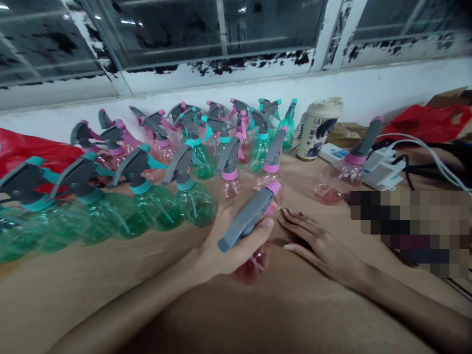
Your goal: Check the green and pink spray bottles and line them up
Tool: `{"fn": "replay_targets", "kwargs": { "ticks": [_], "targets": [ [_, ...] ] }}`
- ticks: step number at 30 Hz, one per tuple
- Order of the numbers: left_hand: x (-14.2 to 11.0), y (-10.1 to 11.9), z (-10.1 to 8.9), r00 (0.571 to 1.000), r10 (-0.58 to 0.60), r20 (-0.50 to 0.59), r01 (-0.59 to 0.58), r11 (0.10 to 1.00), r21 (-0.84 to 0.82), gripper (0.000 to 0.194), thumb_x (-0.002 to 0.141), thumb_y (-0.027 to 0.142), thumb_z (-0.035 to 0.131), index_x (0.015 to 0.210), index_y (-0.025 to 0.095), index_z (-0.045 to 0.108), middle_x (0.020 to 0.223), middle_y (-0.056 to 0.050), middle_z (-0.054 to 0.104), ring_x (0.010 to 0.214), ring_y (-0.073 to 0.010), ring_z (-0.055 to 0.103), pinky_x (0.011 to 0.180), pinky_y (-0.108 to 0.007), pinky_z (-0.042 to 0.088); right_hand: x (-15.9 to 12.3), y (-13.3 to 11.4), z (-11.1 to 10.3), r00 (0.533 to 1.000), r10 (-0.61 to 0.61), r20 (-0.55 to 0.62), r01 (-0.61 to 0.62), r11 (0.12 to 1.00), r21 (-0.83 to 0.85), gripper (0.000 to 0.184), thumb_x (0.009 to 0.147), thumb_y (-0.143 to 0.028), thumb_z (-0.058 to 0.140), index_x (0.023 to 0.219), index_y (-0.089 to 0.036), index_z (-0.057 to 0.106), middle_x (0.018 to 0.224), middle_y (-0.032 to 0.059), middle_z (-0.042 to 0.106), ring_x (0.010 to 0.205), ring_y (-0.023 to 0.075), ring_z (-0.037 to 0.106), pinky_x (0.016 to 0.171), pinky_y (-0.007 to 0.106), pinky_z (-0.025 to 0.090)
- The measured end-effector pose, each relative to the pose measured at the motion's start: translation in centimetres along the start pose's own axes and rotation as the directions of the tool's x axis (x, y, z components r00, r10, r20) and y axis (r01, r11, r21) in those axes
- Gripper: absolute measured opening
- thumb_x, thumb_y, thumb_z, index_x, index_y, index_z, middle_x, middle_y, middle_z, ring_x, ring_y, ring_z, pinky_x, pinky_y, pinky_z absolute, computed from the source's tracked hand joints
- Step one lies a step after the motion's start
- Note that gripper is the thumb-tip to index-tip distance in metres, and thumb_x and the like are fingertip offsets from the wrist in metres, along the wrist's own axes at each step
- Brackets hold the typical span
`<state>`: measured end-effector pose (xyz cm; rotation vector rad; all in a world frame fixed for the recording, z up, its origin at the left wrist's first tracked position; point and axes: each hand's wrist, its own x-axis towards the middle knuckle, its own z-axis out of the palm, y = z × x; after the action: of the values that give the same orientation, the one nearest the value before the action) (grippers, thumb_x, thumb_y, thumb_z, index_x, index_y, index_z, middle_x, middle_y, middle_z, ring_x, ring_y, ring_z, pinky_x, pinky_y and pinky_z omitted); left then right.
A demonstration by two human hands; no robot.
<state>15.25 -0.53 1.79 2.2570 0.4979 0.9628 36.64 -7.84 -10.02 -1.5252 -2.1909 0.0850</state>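
My left hand [217, 253] is wrapped round the neck of a pink spray bottle [249, 216] with a grey and pink trigger head. Its clear pink body stands on the table below my fingers, partly covered by them. Palm down, my right hand [326, 250] lies just to the right, fingers stretched out and nothing in them. Its fingertips come close to the bottle's nozzle side; whether they touch cannot be made out. Green spray bottles [195, 204] with teal collars line up to the left. Behind the held bottle stand more pink ones [271, 169].
Several more pink and green bottles crowd the wall. A paper coffee cup [317, 130] stands behind my right hand, beside a white power strip [383, 172] with cables. Another pink spray bottle [341, 177] is at right. Red plastic bags [427, 125] lie at both sides.
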Motion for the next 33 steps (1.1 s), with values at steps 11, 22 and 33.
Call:
{"fn": "replay_targets", "kwargs": {
  "ticks": [11, 22, 33],
  "targets": [
    [-0.28, -0.12, 0.34, 1.0, -0.011, -0.022, 0.011, 1.0, -0.002, 0.02, 0.078, 0.017, 0.051, 0.096, 0.02, 0.058, 0.087, -0.005, 0.065, 0.073, -0.0172, 0.061, 0.07, -0.032, 0.049, -0.12, 0.29, -0.16, 1.0, 0.004, 0.009, -0.004, 0.999, 0.039, 0.052, 0.09, -0.039, 0.046, 0.138, -0.021, 0.035, 0.141, 0.0096, 0.04, 0.131, 0.024, 0.033, 0.105, 0.05, 0.032],
    [-0.3, -0.18, 0.3, 0.999, -0.043, -0.012, 0.044, 0.998, 0.038, 0.016, 0.078, 0.019, 0.05, 0.093, 0.02, 0.057, 0.077, -0.002, 0.061, 0.064, -0.0155, 0.057, 0.063, -0.03, 0.049, -0.15, 0.42, -0.17, 1.0, 0.0, 0.008, 0.0, 1.0, 0.028, 0.052, 0.089, -0.039, 0.046, 0.138, -0.022, 0.035, 0.139, 0.0081, 0.043, 0.131, 0.0238, 0.034, 0.105, 0.049, 0.033],
    [-0.02, 0.27, -0.24, 0.997, -0.054, 0.048, 0.055, 0.998, -0.018, 0.007, 0.08, 0.016, 0.05, 0.083, 0.023, 0.052, 0.076, 0.0, 0.059, 0.065, -0.0154, 0.056, 0.063, -0.03, 0.049, -0.18, 0.39, -0.12, 1.0, -0.004, 0.002, 0.004, 0.999, 0.038, 0.054, 0.089, -0.039, 0.046, 0.138, -0.021, 0.034, 0.14, 0.0093, 0.042, 0.131, 0.0244, 0.033, 0.105, 0.05, 0.033]
  ]
}}
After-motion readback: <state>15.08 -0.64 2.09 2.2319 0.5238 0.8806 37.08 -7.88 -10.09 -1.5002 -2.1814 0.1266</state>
